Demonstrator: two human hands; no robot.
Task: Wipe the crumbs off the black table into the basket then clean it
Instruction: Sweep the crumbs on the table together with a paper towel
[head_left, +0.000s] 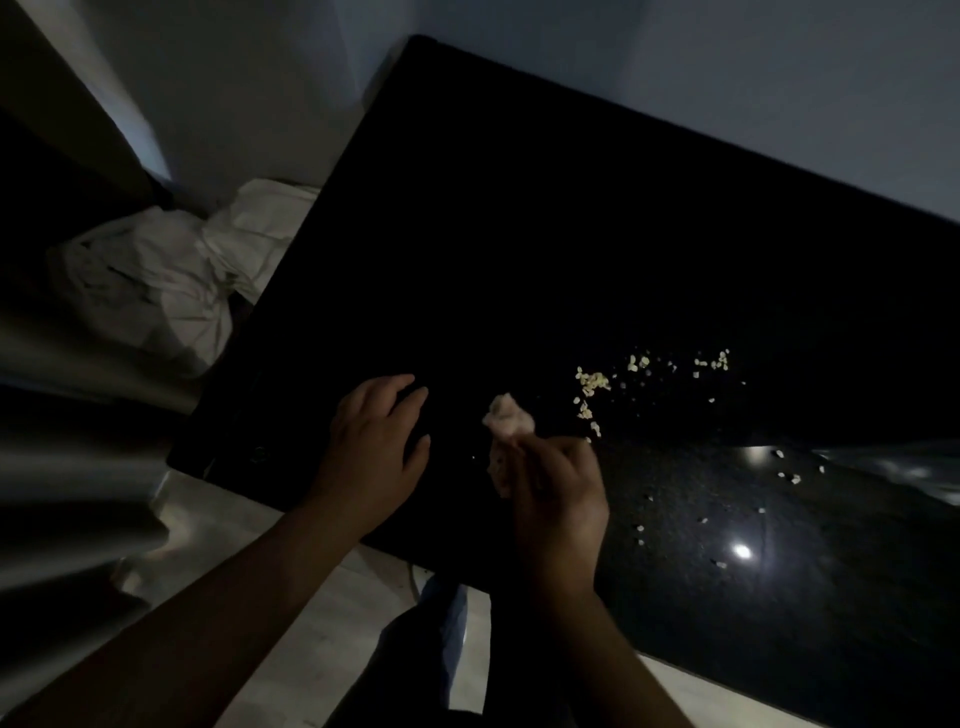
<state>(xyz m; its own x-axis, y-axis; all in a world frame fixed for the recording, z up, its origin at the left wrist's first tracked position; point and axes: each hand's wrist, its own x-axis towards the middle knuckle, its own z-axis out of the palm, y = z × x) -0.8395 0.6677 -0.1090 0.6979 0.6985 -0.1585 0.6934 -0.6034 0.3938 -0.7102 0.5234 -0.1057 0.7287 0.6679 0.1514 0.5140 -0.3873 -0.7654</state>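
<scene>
Black table (519, 234) fills the frame centre; pale crumbs (592, 382) lie scattered right of centre. Right hand (558, 499) pinches a crumpled tissue (509, 415) just left of them. Left hand (376, 447) rests flat, fingers spread, near the table's lower left edge.

Left grip (374, 447) flat, fingers spread, right grip (558, 499) curled round crumpled tissue (509, 415), both forearms extended

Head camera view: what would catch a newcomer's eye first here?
The pale crumbs scattered toward the right of the glossy black table stand out most in the dim light. Just left of them, the right hand grips a crumpled pale wad. The left hand rests flat on the table beside it.
</scene>
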